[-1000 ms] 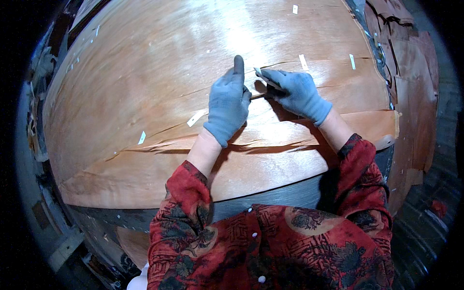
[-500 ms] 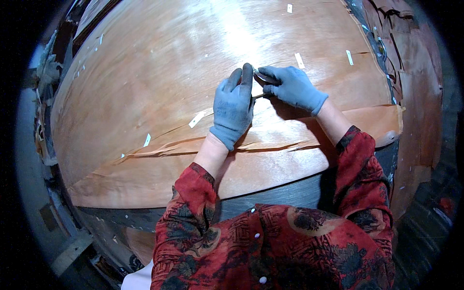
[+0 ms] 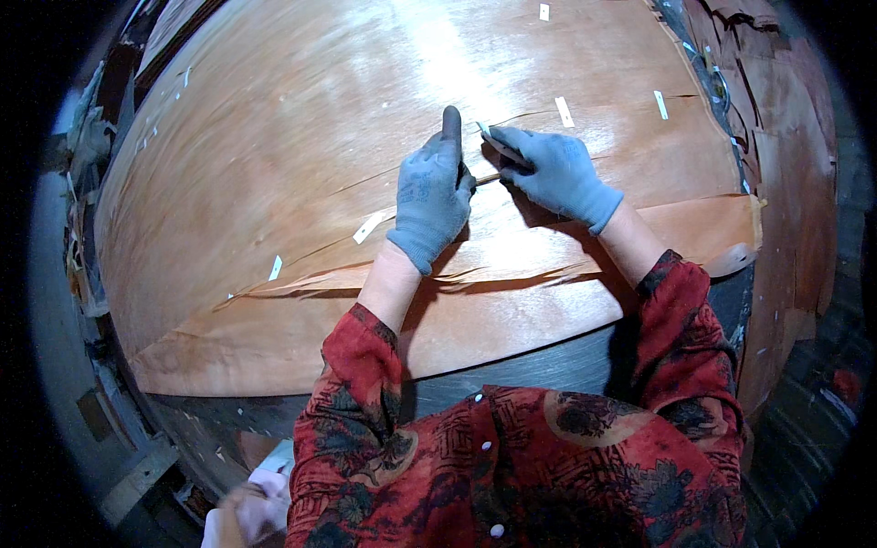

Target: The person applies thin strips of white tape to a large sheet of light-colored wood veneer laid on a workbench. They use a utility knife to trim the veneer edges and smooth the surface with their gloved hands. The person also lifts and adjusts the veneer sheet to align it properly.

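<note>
A broad sheet of reddish-brown wood veneer (image 3: pixel 301 110) lies before me, with splits and a long raised fold across its near part. My right hand (image 3: pixel 555 173), in a grey-blue glove with dark fingertips, pinches a small whitish strip of tape (image 3: pixel 483 129) over the sheet. Left of it, my left hand (image 3: pixel 431 187) in a matching glove rests on the veneer. Its index finger stretches forward, while the other fingers are bent and partly hidden. A dark split in the veneer (image 3: pixel 490 178) shows between the hands.
Pieces of white tape (image 3: pixel 368 227) stick to the sheet along its splits. A dark metal table edge (image 3: pixel 512 365) runs along the near side. More torn veneer (image 3: pixel 790 201) is stacked at the right. At the lower left, a person's blurred hand (image 3: pixel 245 511) shows beside pale cloth.
My left hand has drawn back a little to the left, its fingertips now apart from my right hand's. The tape strip stays in my right fingers. A person's hand has appeared at the lower left.
</note>
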Demonstrator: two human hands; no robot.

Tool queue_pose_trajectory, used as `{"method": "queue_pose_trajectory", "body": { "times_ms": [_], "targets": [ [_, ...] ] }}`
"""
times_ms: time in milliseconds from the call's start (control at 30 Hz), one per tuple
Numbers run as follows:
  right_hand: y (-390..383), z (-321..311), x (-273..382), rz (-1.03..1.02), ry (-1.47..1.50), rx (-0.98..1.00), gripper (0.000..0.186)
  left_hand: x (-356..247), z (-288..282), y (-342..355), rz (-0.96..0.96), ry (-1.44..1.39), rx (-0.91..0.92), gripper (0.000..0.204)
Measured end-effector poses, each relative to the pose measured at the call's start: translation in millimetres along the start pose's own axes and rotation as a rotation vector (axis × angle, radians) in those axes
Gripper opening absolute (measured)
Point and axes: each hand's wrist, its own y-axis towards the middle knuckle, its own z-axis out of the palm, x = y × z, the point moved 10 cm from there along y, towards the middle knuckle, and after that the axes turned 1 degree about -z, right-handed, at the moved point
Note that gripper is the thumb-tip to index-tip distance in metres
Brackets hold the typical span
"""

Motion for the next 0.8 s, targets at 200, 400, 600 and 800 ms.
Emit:
{"method": "queue_pose_trajectory", "body": {
  "times_ms": [200,400,600,800],
  "targets": [
    [2.1,3.6,-2.8,-0.044,-0.006,-0.017,0.040,-4.3,-2.1,1.4,0.002,0.018,0.004,0.083],
    [1.4,3.9,22.0,-0.187,-0.121,-0.099,0.037,-0.4,0.1,2.4,-0.011,0.030,0.011,0.083],
    [0.4,-0.2,32.4,-0.235,-0.074,-0.137,0.036,4.4,1.7,1.6,-0.028,-0.011,0.021,0.084],
    [-2.0,0.3,26.4,-0.243,-0.037,-0.176,0.035,9.3,1.1,-0.8,-0.073,-0.021,0.015,0.082]
  ]
}}
